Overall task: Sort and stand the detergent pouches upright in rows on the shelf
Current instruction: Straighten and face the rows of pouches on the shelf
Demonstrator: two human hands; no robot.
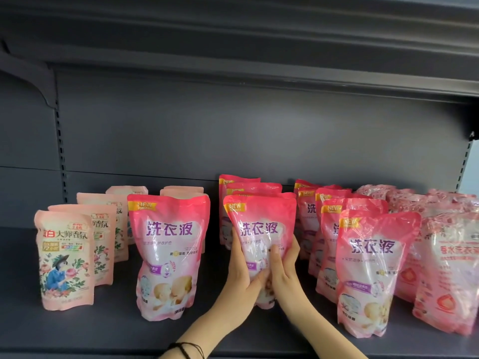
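Note:
A bright pink detergent pouch stands upright at the middle of the shelf, at the front of a row of like pouches. My left hand grips its left side and my right hand grips its right side, thumbs on the front. Another bright pink pouch stands alone to the left. A third fronts a row on the right. Pale pink floral pouches stand in rows at the far left. Red-patterned pouches stand at the far right.
The dark grey shelf board has bare room along its front edge and at the far left. The back panel and the shelf above close the space. A slotted upright runs at the left.

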